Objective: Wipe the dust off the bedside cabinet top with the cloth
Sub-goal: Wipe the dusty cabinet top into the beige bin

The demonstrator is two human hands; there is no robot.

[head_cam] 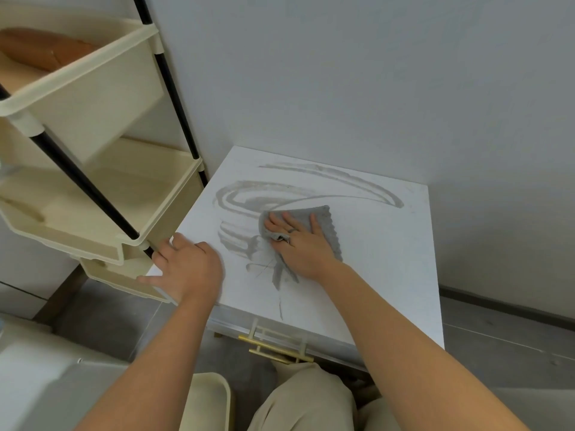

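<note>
At the near edge are the person's beige-trousered knees, with a cream plastic rim just to their left. Beyond them a brass drawer handle projects from the front of the bedside cabinet.

The left grip rests on the front-left corner of the white bedside cabinet top. Its fingers are loosely bent at the left edge and hold nothing.

Farther in, the right grip lies palm down near the middle of the top. Its fingers are straight and spread, pressing the grey cloth flat against the surface. One finger carries a ring. A small fold of cloth bunches up beside the ring, and the rest of the cloth extends past the fingertips and to the right of the hand.

Curved grey streaks arc across the top to the left of the cloth and behind it.

A cream tiered trolley with black posts stands against the cabinet's left side. A brown object lies in its upper tray. A pale wall rises behind the cabinet.
</note>
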